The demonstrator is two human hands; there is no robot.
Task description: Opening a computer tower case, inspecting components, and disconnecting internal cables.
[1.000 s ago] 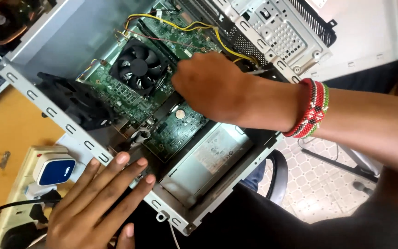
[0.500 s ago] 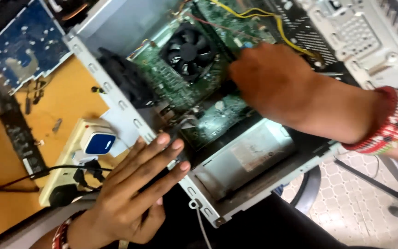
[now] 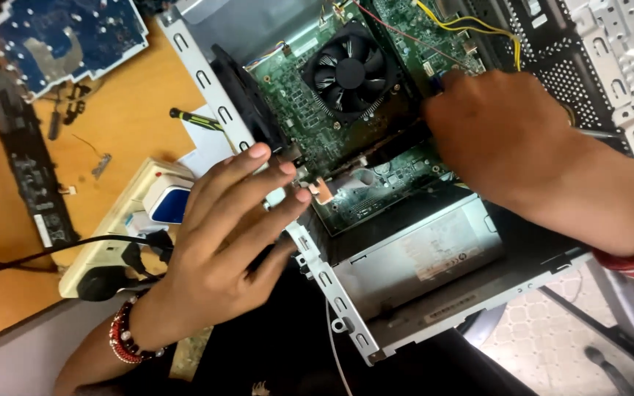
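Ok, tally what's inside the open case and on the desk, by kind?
Cooling fans: 1
Green motherboards: 1
Power supply boxes: 1
Loose blue circuit boards: 1
Screwdrivers: 1
Power strips: 1
Total: 6

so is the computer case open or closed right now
Open. The computer case has no side panel on, so the green motherboard, black cooling fan and grey power supply lie exposed, and the right hand reaches inside.
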